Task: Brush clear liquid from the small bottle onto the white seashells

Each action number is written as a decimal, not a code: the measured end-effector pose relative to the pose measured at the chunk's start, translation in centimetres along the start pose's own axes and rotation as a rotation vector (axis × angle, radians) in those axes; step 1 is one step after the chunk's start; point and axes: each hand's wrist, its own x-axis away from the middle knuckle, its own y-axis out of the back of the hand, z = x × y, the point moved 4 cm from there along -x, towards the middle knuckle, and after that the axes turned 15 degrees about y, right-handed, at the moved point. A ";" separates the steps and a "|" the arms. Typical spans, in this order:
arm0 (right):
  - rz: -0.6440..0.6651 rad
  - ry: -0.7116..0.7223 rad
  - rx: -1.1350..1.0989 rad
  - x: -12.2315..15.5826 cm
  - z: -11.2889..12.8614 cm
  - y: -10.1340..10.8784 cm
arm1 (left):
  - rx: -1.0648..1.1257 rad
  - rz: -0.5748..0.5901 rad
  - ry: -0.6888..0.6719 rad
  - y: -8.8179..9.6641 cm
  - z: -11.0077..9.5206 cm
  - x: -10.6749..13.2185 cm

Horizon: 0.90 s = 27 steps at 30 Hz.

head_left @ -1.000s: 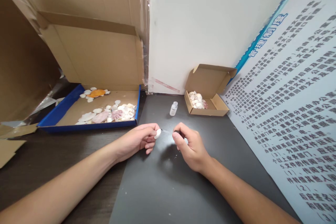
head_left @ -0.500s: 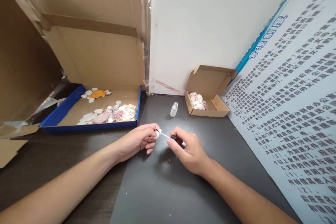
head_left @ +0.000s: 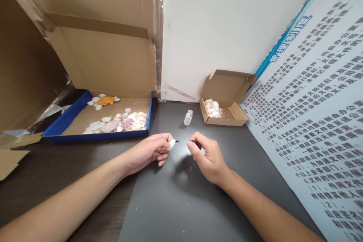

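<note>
My left hand [head_left: 150, 151] pinches a small white shell [head_left: 171, 144] just above the dark table [head_left: 176, 196]. My right hand [head_left: 207, 155] is closed on a thin brush applicator with a dark cap [head_left: 195, 144]. Its fine stem points left, and the dark tip sits right beside the shell. A small clear bottle [head_left: 188, 117] stands uncapped behind my hands.
A blue-edged cardboard tray [head_left: 68, 119] at the left holds several white, pink and orange shells [head_left: 121, 123]. A small open cardboard box [head_left: 224, 111] with shells stands at the back right. A printed poster [head_left: 317, 121] leans along the right. Cardboard sheets and a white wall rise behind.
My right hand drew slightly back and up, then returned to the right of the shell. The brush tip stays near the shell. My left hand has hardly moved.
</note>
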 end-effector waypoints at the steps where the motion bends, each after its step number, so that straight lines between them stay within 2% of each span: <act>1: 0.027 0.016 -0.021 0.0 0.1 -0.1 | 0.000 -0.001 0.000 0.0 0.0 0.0; 4: 0.106 0.065 -0.051 0.2 0.6 -0.4 | -0.005 -0.003 -0.004 0.0 -0.1 0.0; 9: -0.020 0.102 -0.072 0.3 0.9 0.2 | -0.008 -0.001 -0.002 0.0 0.0 -0.1; 13: 0.033 0.030 0.001 0.1 0.3 0.1 | -0.008 -0.001 -0.006 0.1 0.0 -0.1; 15: 0.014 -0.004 0.059 0.0 0.1 0.2 | -0.013 0.000 -0.005 0.1 0.0 -0.1; 17: -0.019 -0.002 0.056 -0.1 0.1 0.3 | -0.020 -0.001 0.000 0.1 0.0 -0.1; 21: 0.048 0.023 0.012 0.0 0.2 0.0 | -0.016 -0.006 0.002 0.2 0.1 -0.1; 25: -0.026 0.000 0.062 -0.1 0.0 0.3 | -0.029 -0.006 -0.012 0.1 0.0 -0.2; 27: -0.012 0.025 0.016 0.0 0.2 0.2 | -0.038 -0.017 -0.015 0.0 0.0 -0.1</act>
